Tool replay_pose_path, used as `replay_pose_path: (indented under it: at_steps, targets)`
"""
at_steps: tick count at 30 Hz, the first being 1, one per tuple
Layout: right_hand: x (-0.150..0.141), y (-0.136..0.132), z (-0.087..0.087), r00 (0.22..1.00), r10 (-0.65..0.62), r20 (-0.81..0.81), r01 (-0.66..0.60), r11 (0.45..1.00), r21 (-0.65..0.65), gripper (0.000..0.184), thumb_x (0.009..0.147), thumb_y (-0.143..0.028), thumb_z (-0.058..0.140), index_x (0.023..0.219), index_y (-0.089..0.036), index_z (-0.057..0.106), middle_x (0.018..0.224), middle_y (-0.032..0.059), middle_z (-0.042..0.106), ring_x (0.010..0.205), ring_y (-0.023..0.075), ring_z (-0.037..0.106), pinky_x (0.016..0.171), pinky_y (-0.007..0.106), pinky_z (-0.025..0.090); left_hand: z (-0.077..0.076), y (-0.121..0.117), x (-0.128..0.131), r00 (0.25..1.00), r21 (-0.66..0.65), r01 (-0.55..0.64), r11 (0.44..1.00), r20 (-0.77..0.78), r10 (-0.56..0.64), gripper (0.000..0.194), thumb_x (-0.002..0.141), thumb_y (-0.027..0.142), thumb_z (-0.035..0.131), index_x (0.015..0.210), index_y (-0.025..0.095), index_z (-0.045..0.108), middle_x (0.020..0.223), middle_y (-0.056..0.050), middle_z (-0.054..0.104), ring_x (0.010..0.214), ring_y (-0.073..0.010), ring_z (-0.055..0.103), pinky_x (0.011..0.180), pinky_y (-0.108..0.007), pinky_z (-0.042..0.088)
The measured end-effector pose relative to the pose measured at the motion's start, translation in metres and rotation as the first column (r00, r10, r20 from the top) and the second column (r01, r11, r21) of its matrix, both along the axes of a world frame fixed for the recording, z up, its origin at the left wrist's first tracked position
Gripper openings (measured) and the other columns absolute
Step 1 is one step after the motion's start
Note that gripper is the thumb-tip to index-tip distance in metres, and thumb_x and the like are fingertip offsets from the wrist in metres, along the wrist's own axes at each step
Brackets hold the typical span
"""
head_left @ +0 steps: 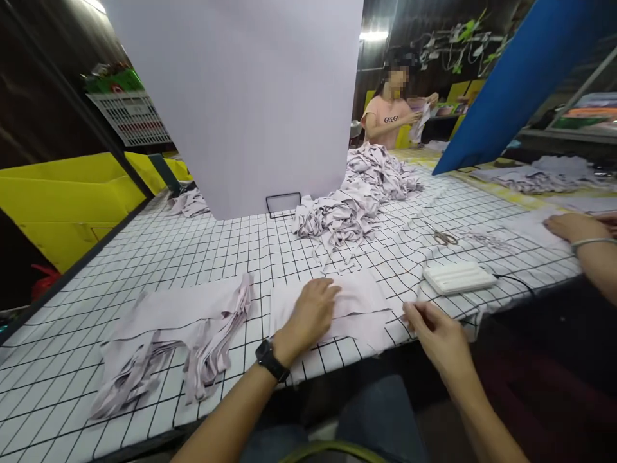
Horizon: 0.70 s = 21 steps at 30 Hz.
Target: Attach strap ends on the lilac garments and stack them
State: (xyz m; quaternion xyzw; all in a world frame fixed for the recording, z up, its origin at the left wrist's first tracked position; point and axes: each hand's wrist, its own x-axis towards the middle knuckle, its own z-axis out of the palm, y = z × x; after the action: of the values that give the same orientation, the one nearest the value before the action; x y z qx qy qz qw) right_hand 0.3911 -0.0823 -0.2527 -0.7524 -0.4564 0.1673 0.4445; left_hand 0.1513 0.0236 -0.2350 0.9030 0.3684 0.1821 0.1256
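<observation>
Left hand (308, 315) resting on sideways-running cloth (361, 297), fingers loose; I'm hovering right hand (436, 331) just off right end, can't tell if pinching.

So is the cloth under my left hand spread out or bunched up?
Spread out: the cloth lies mostly flat on the checked table cover, lightly rippled beside your left hand.

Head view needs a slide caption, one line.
Left hand over pale cloth, right hand beside it, a cloth stack to the left on the checked tablecloth.
</observation>
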Motion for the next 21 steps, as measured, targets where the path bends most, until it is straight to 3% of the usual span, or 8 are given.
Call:
replay_pose_path:
  at_steps: [2,4,6,8,14,17,21]
  targets:
    - [-0.004,-0.032,-0.018,0.997,-0.006,-0.076,0.001,0.997,-0.075,0.047,0.084,-0.064,0.058,0.067,-0.022,0.069,0.062,0.0065,0.072,0.058,0.0241,0.067,0.058,0.032,0.051,-0.007,-0.007,0.023,0.986,-0.009,0.160,0.987,-0.049,-0.160,0.037,0.101,0.020,0.044,0.136,0.017,0.056,0.151,-0.013,0.053,0.143,-0.0271,0.045,0.121,-0.049,0.034]
    - [-0.012,-0.048,-0.036,0.974,0.087,-0.209,-0.109,0.989,-0.095,0.049,0.080,-0.068,0.063,0.075,-0.020,0.073,0.073,0.0087,0.076,0.069,0.0267,0.070,0.064,0.033,0.054,-0.013,-0.011,0.041,0.965,-0.036,0.246,0.969,-0.082,-0.248,0.041,0.106,0.029,0.039,0.143,0.017,0.051,0.157,-0.013,0.046,0.149,-0.0273,0.037,0.124,-0.052,0.029]
    - [-0.023,-0.050,-0.050,0.941,0.178,-0.286,-0.205,0.976,-0.069,0.051,0.078,-0.069,0.066,0.082,-0.019,0.073,0.082,0.0093,0.076,0.080,0.0276,0.071,0.072,0.033,0.055,-0.018,-0.015,0.054,0.948,-0.056,0.297,0.953,-0.102,-0.301,0.046,0.108,0.036,0.033,0.148,0.018,0.047,0.161,-0.012,0.040,0.152,-0.0271,0.031,0.125,-0.052,0.025]
    - [-0.032,-0.045,-0.057,0.928,0.223,-0.297,-0.247,0.968,-0.045,0.054,0.079,-0.072,0.064,0.080,-0.018,0.072,0.080,0.0074,0.073,0.079,0.0252,0.068,0.074,0.032,0.054,-0.024,-0.018,0.060,0.945,-0.052,0.303,0.951,-0.113,-0.307,0.049,0.109,0.040,0.029,0.151,0.020,0.044,0.163,-0.011,0.036,0.154,-0.0274,0.027,0.126,-0.053,0.022]
    - [-0.043,-0.045,-0.049,0.900,0.306,-0.310,-0.327,0.945,-0.018,0.054,0.083,-0.073,0.060,0.073,-0.020,0.066,0.072,0.0021,0.064,0.072,0.0204,0.060,0.070,0.030,0.049,-0.030,-0.022,0.060,0.949,0.007,0.285,0.959,-0.145,-0.281,0.052,0.109,0.045,0.028,0.153,0.022,0.042,0.165,-0.008,0.033,0.154,-0.0266,0.026,0.126,-0.053,0.020]
    - [-0.041,-0.064,-0.040,0.907,0.304,-0.292,-0.329,0.944,-0.037,0.049,0.087,-0.067,0.058,0.073,-0.021,0.069,0.078,0.0043,0.067,0.081,0.0229,0.063,0.078,0.031,0.049,-0.029,-0.022,0.060,0.947,0.005,0.280,0.960,-0.167,-0.275,0.054,0.108,0.049,0.029,0.154,0.022,0.041,0.165,-0.008,0.031,0.154,-0.0267,0.025,0.126,-0.054,0.021]
    - [-0.038,-0.104,-0.029,0.913,0.334,-0.235,-0.367,0.924,-0.112,0.046,0.095,-0.059,0.052,0.077,-0.022,0.072,0.081,0.0057,0.070,0.082,0.0232,0.066,0.078,0.030,0.048,-0.029,-0.021,0.061,0.947,0.003,0.277,0.961,-0.170,-0.273,0.056,0.107,0.051,0.030,0.154,0.022,0.041,0.165,-0.008,0.030,0.155,-0.0270,0.024,0.126,-0.054,0.019]
